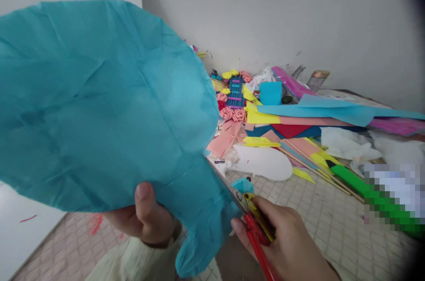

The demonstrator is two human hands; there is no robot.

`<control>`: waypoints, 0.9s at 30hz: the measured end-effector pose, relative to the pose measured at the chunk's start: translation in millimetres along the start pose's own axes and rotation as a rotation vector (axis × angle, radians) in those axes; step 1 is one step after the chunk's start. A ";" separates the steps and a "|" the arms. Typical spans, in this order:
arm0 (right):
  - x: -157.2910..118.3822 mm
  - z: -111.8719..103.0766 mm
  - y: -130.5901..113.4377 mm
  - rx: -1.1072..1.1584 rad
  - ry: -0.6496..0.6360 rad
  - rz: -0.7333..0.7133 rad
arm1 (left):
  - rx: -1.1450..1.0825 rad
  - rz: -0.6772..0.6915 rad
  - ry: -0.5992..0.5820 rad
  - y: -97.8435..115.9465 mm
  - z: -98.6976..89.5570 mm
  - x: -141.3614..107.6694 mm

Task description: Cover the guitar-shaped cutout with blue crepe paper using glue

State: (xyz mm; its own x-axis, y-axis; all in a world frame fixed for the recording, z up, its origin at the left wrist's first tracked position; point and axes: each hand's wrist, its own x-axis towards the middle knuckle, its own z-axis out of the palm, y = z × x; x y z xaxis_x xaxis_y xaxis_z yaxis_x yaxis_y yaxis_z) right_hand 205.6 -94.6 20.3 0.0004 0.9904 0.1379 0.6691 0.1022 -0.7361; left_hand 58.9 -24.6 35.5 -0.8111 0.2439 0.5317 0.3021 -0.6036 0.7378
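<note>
A large teal paper shape [109, 108], rounded and creased, fills the left half of the view. My left hand [151, 217] grips its lower edge, thumb on the front face and fingers behind. In my right hand [282, 236] are scissors [254, 228] with red and yellow handles. Their blades lie along the right edge of the paper, where the round part meets a narrower strip [202, 228] that hangs down. Part of the blades is hidden by the paper.
Beyond my hands, paper roses [232, 115] surround a small blue woven piece [235, 93]. Coloured paper sheets [332, 110], a white paddle-shaped cutout [262, 163], thin sticks [315, 168] and a green marker-like object [352, 183] lie on the patterned surface. A white board [23, 232] is at left.
</note>
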 end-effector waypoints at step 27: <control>0.6 -12.6 -16.2 0.118 -0.185 0.227 | -0.044 0.117 -0.083 -4.4 -4.0 1.6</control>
State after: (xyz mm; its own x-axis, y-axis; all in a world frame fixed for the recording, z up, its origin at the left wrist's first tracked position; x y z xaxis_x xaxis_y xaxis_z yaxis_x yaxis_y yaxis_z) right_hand 204.1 -96.9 40.6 -0.0021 0.9881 -0.1537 0.5761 -0.1244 -0.8079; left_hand 54.2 -24.6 31.5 -0.7268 0.2308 0.6469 0.3683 -0.6641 0.6507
